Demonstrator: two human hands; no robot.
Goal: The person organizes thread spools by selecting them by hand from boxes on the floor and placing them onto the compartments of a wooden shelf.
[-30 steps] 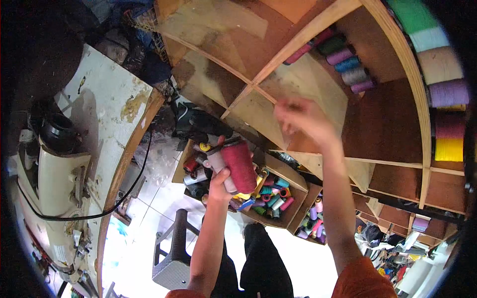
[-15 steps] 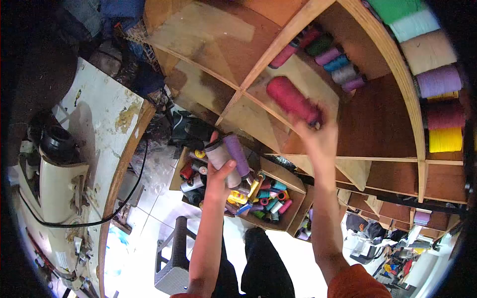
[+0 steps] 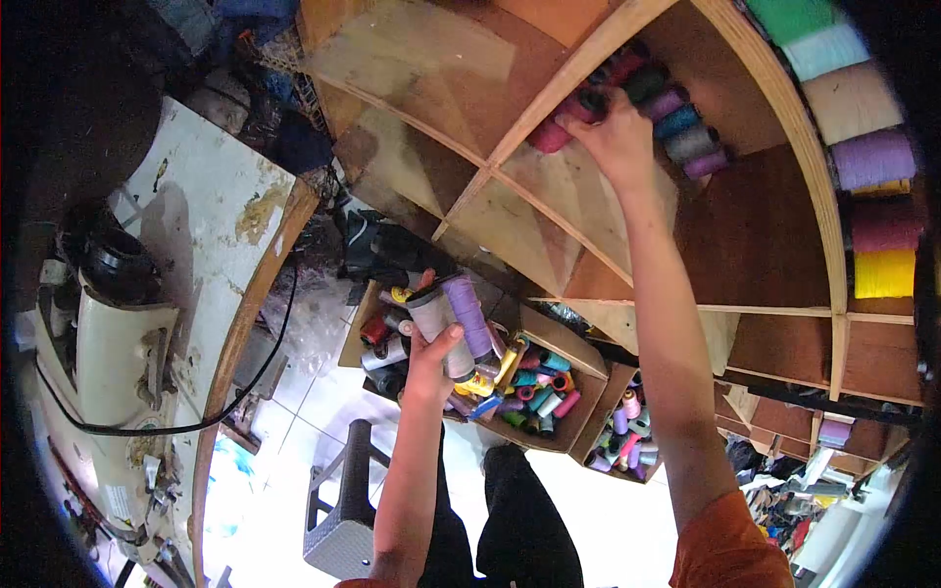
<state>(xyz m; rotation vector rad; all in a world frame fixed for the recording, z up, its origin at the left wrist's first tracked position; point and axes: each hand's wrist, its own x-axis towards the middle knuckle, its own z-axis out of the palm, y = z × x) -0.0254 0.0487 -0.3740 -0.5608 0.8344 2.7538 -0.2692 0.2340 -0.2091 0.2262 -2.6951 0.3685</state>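
Observation:
My left hand [image 3: 428, 365] is closed round a grey thread spool [image 3: 436, 328], above an open cardboard box. A purple spool [image 3: 468, 316] lies against the grey one; whether my fingers also grip it is hidden. Up in a wooden shelf compartment, my right hand [image 3: 613, 137] has its fingers round the end of a dark red spool [image 3: 578, 110]. That spool lies at the left end of a row with green, purple, blue and grey spools [image 3: 692, 144].
Cardboard boxes [image 3: 573, 439] of mixed spools stand on the floor below the shelf [image 3: 627, 20]. A grey stool [image 3: 343, 524] is beside my legs. At left are a worn white table [image 3: 221, 196] and a sewing machine [image 3: 113, 363] with a black cable. Large spools line the far right shelf.
My right hand took the red spool from beside my left hand and carried it up into the shelf compartment. My left hand kept the grey spool, and the purple one came into view.

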